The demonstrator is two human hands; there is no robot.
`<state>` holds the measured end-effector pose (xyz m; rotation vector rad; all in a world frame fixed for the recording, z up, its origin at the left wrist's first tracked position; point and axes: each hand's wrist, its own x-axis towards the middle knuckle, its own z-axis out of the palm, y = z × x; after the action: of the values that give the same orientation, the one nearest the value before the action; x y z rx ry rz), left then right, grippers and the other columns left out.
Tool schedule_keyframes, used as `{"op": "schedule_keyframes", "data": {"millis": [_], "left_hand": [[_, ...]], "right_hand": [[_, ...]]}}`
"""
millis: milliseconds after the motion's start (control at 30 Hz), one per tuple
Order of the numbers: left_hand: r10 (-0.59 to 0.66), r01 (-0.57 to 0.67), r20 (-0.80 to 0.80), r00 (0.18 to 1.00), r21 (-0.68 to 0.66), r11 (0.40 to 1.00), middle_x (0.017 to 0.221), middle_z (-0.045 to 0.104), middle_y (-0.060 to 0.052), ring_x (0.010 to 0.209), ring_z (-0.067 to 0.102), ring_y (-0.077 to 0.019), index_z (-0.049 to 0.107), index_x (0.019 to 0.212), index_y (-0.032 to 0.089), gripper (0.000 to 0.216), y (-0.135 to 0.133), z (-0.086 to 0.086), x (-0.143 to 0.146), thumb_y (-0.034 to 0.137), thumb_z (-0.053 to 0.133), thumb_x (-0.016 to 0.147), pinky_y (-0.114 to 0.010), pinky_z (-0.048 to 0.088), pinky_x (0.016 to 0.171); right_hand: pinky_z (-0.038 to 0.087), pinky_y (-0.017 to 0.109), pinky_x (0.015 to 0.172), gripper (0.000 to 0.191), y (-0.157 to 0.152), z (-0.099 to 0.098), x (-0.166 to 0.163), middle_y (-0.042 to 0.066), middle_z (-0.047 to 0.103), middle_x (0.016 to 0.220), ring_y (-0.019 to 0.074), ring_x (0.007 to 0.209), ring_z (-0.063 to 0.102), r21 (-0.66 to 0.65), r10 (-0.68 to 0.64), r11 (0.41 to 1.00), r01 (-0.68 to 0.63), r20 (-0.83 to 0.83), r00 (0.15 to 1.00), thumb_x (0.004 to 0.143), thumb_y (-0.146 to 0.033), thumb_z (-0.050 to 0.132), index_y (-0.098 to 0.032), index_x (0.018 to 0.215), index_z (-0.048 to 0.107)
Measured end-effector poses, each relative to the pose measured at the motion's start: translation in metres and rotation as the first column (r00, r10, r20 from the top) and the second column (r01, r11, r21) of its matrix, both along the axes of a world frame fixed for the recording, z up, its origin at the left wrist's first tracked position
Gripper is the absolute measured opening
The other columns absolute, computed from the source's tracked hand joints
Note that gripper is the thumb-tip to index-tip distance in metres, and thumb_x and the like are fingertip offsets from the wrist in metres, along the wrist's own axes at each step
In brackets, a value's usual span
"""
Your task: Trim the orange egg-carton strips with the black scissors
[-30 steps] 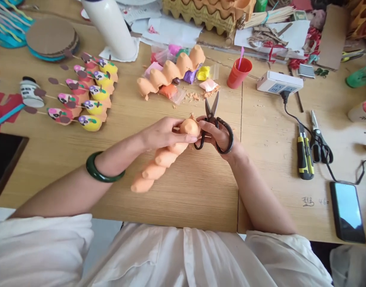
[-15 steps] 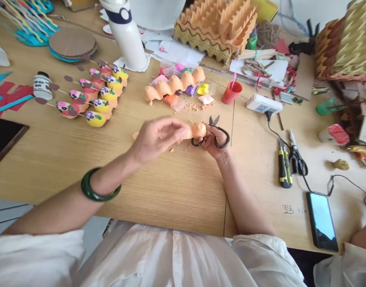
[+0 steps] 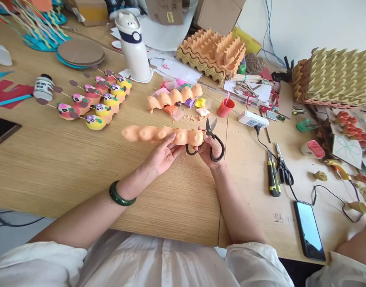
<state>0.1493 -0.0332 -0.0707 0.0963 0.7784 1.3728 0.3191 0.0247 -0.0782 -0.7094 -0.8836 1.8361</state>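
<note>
A peach strip of egg carton cups (image 3: pixel 154 134) is held up level over the table. My left hand (image 3: pixel 165 156) grips its lower middle edge, thumb on the front. Looped on the fingers and thumb of my right hand (image 3: pixel 209 151) are black-handled scissors (image 3: pixel 211 126), blades parted and pointing up. The same hand also seems to pinch the strip's right end. Behind lies a second peach carton strip (image 3: pixel 175 97) beside small bags of coloured clay (image 3: pixel 189 103) and carton crumbs.
Painted carton birds (image 3: pixel 96 115) stand at left, near a white bottle (image 3: pixel 135 52). A red cup (image 3: pixel 225 107), power strip (image 3: pixel 253 119), utility knife (image 3: pixel 273 175), second scissors (image 3: pixel 284 169) and phone (image 3: pixel 309 229) lie right. Egg trays (image 3: pixel 211 54) are stacked behind. Another person's arm (image 3: pixel 358 243) shows lower right.
My left hand has come down from above the strip to grip its lower middle edge. The strip now shows along its length. The view has shifted slightly; scissors stay in my right hand.
</note>
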Motion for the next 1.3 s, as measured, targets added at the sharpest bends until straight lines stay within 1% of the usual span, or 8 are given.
{"op": "schedule_keyframes", "data": {"millis": [233,333,433,500,600,800,1067,1300], "left_hand": [[-0.072,0.073,-0.018,0.997,0.104,0.992,0.11,0.081,-0.008,0.104,0.076,-0.0209,0.075,0.104,0.017,0.033,-0.001,-0.016,-0.015,0.034,0.088,0.079,-0.03,0.063,0.09],[-0.006,0.006,-0.004,1.0,0.1,0.995,0.107,0.081,-0.005,0.103,0.076,-0.0207,0.075,0.099,0.017,0.025,0.001,-0.014,-0.022,0.031,0.086,0.081,-0.032,0.064,0.089],[0.12,-0.12,0.01,0.993,0.039,0.992,0.098,0.08,-0.002,0.096,0.077,-0.0157,0.074,0.092,0.019,0.009,0.006,-0.008,-0.028,0.028,0.075,0.092,-0.027,0.064,0.087],[0.169,-0.17,0.014,0.985,0.006,0.985,0.097,0.08,-0.001,0.094,0.077,-0.0137,0.074,0.093,0.02,0.01,0.008,-0.003,-0.031,0.026,0.068,0.098,-0.023,0.064,0.086],[0.207,-0.207,0.04,0.978,0.011,0.978,0.097,0.081,-0.001,0.094,0.077,-0.0132,0.073,0.094,0.02,0.013,0.01,0.002,-0.032,0.025,0.063,0.101,-0.022,0.065,0.086],[0.208,-0.211,0.042,0.977,0.08,0.974,0.103,0.081,0.0,0.103,0.077,-0.0132,0.072,0.098,0.021,0.008,0.007,0.002,-0.031,0.027,0.067,0.099,-0.023,0.063,0.095],[0.164,-0.161,-0.012,0.986,0.135,0.978,0.107,0.081,0.0,0.108,0.076,-0.014,0.074,0.102,0.022,0.016,0.005,-0.006,-0.032,0.034,0.076,0.092,-0.021,0.063,0.094],[0.164,-0.164,0.013,0.986,0.073,0.984,0.111,0.081,-0.002,0.112,0.076,-0.016,0.074,0.1,0.021,0.014,0.005,-0.001,-0.03,0.034,0.07,0.096,-0.022,0.064,0.092]], "right_hand": [[0.056,0.028,0.058,0.042,-0.007,0.0,-0.005,-0.003,0.065,0.078,0.0161,0.069,0.066,0.074,0.077,0.993,-0.087,0.127,0.989,0.074,-0.044,0.079,-0.025,0.107,0.062],[0.055,0.028,0.06,0.042,-0.009,-0.004,-0.01,-0.002,0.066,0.082,0.0155,0.071,0.065,0.082,-0.028,0.996,0.018,0.121,0.992,0.08,-0.05,0.075,-0.025,0.111,0.062],[0.052,0.028,0.059,0.046,-0.012,-0.006,-0.015,0.0,0.064,0.084,0.0147,0.069,0.061,0.135,-0.142,0.984,0.114,0.22,0.965,0.091,-0.06,0.059,-0.023,0.118,0.061],[0.048,0.028,0.057,0.047,-0.016,-0.005,-0.017,0.0,0.061,0.082,0.013,0.063,0.054,0.212,-0.243,0.961,0.177,0.348,0.905,0.094,-0.06,0.056,-0.022,0.12,0.062],[0.045,0.027,0.06,0.038,-0.024,-0.003,-0.019,-0.003,0.056,0.079,0.0113,0.063,0.048,0.329,-0.371,0.915,0.233,0.466,0.803,0.09,-0.048,0.068,-0.022,0.118,0.064],[0.049,0.028,0.066,0.03,-0.038,-0.003,-0.027,-0.001,0.06,0.084,0.0124,0.07,0.053,0.522,-0.409,0.851,0.056,0.594,0.693,0.088,-0.031,0.068,-0.023,0.116,0.062],[0.044,0.027,0.06,0.029,-0.043,-0.002,-0.03,-0.001,0.06,0.08,0.0116,0.064,0.049,0.581,-0.452,0.813,-0.03,0.664,0.596,0.093,-0.031,0.061,-0.019,0.119,0.064],[0.042,0.028,0.062,0.028,-0.042,0.001,-0.026,-0.002,0.054,0.072,0.0129,0.062,0.048,0.686,-0.58,0.721,-0.098,0.675,0.457,0.097,-0.037,0.059,-0.019,0.116,0.068]]}}
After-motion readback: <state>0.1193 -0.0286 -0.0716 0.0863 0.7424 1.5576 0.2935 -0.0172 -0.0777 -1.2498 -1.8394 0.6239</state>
